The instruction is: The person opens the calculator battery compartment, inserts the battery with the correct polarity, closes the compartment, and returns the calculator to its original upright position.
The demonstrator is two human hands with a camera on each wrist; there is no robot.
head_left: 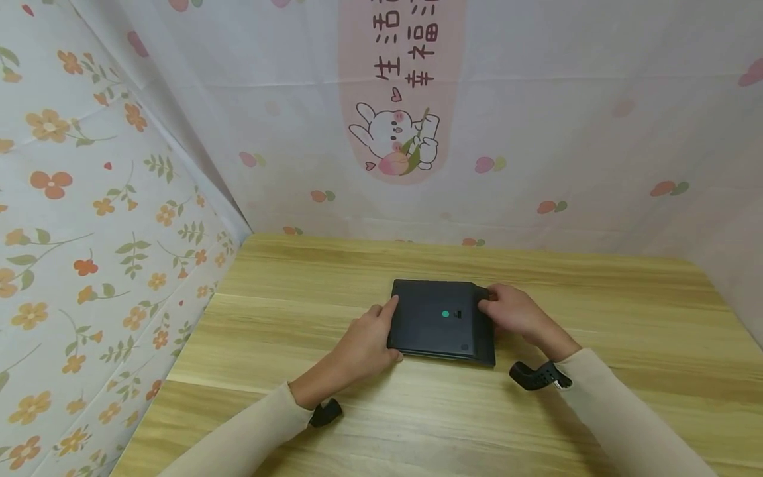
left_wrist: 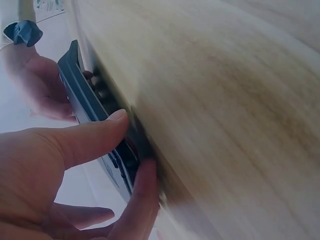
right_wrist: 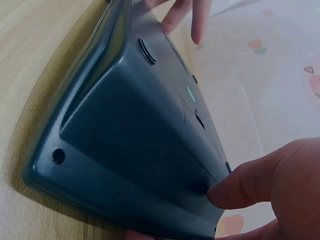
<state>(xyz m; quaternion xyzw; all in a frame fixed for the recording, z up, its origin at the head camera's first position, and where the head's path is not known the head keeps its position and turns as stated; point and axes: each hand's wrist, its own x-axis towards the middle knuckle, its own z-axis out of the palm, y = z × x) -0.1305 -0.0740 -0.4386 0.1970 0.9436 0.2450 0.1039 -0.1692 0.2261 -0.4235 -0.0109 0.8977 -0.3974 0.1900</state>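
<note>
A black calculator [head_left: 426,331] lies back side up over the wooden table, its battery cover and a small green sticker [head_left: 445,314] showing. Dark bumps like keys appear on its underside in the left wrist view, where the body is raised at a slant off the wood. My left hand [head_left: 371,338] grips its left end, thumb at the near edge and fingers along the side. At the right end my right hand [head_left: 517,311] pinches the far corner, thumb on the back panel and other fingers underneath. A screw hole [right_wrist: 58,156] marks one corner in the right wrist view.
The wooden table [head_left: 286,278] reaches back to a white cloth [head_left: 536,132] printed with a rabbit and fruit. A flowered cloth [head_left: 119,265] hangs along the left side. Each wrist wears a black strap [head_left: 536,375] beside a cream sleeve.
</note>
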